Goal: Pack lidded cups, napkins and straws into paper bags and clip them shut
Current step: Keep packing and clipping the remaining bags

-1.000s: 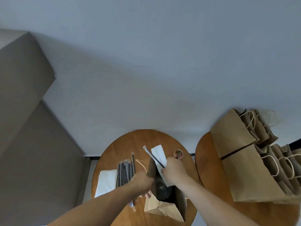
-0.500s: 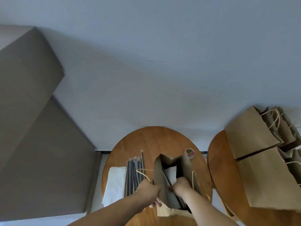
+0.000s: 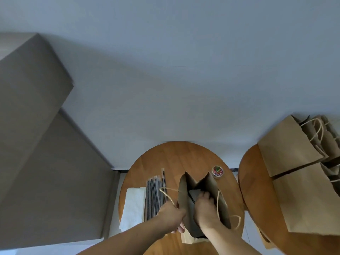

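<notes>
**Open paper bag held between two hands, clips waiting past its far right corner**

Seen from above, a round wooden counter (image 3: 176,159) carries the working things. At its left edge lies a flat stack of white napkins (image 3: 133,207). Just beside them is a bundle of dark wrapped straws (image 3: 155,197), its long axis pointing away from the person.

Next comes the left hand (image 3: 172,216). Its fingers are curled round the near left wall of a standing brown paper bag (image 3: 209,183), close to one rope handle, holding the mouth spread. The mouth is a long, narrow slot running away from the person.

The right hand (image 3: 205,208) reaches down into that slot from the near side, fingers bent and dipped below the rim. A folded sheet and a thin dark line, likely a napkin and a straw, show in shadow just beyond the fingertips. Whether the hand pinches them or merely rests by them cannot be told. No cup can be made out in the dark interior.

Past the bag's far right corner, near but not touching, stands a small clear tub of paper clips (image 3: 217,170). It lies forward and to the right of both hands, and the right hand is nearer. Fetching a clip therefore looks like that hand's job while the left steadies the bag.

Further right, a second counter (image 3: 257,199) holds a heap of brown bags (image 3: 287,153). Whether those are clipped is too small to tell.
</notes>
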Demonstrator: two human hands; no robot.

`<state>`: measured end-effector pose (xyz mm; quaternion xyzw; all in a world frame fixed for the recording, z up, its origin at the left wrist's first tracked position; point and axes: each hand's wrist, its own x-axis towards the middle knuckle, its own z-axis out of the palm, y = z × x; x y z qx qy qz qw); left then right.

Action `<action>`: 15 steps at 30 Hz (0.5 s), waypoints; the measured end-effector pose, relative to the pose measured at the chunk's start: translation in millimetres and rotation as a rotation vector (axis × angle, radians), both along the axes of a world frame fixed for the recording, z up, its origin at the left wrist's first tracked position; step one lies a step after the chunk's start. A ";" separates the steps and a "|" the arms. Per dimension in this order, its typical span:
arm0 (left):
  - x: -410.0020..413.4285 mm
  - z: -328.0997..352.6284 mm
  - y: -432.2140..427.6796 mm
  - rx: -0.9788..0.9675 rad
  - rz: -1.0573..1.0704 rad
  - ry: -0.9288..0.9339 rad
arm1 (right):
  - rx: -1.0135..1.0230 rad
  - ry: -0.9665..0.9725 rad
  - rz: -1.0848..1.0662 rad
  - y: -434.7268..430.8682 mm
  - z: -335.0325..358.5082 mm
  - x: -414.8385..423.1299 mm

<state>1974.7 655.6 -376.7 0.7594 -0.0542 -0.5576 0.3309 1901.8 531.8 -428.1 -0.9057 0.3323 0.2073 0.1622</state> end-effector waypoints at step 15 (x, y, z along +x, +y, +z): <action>19.4 -1.1 -19.2 -0.056 -0.305 -0.264 | 0.108 -0.483 0.009 -95.8 132.2 22.5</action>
